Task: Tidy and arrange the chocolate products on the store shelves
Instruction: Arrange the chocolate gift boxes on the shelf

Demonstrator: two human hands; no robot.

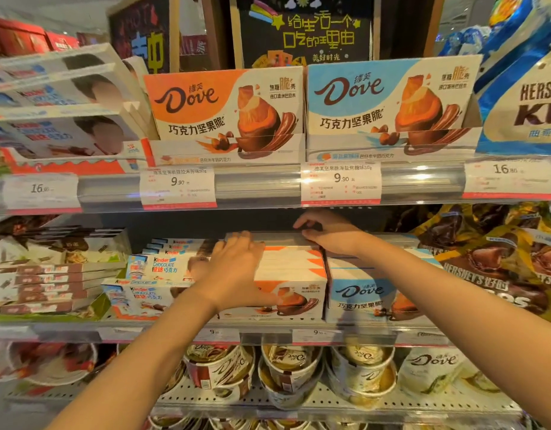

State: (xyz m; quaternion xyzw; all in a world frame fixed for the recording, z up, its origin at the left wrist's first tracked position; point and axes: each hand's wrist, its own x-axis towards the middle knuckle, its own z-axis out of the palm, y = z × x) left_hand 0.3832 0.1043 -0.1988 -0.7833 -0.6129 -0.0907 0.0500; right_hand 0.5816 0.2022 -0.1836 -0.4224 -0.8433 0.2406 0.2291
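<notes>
left hand (237, 268): flat on top of orange Dove stack (294, 280), middle shelf (268, 325); fingers straight and apart, pressing, no grip on anything.
right hand (325, 235): at back top edge of same stack, just under upper shelf rail (258, 184); fingers curled over something thin and grey, probably a flat box or tray edge; too blurred to call.
orange Dove stack: several flat boxes piled, front face upright at middle shelf front edge, centre.
blue Dove stack (364, 293): touching orange stack on its right side, same front edge; right forearm crossing over it.
Kinder boxes (156, 274): just left of orange stack, stacked stepwise, leaning back.
Hershey's bags (497, 268): right end of middle shelf, piled loose.
upper shelf: orange Dove display box (224, 113) and blue Dove display box (389, 107) side by side, touching, upright at front edge; price tags (178, 187) reading 9.90 on rail below each.
lower shelf (299, 395): Dove cups (289, 370) in rows, some tipped on their sides.
chalkboard sign (305, 29): behind upper shelf, centre.
</notes>
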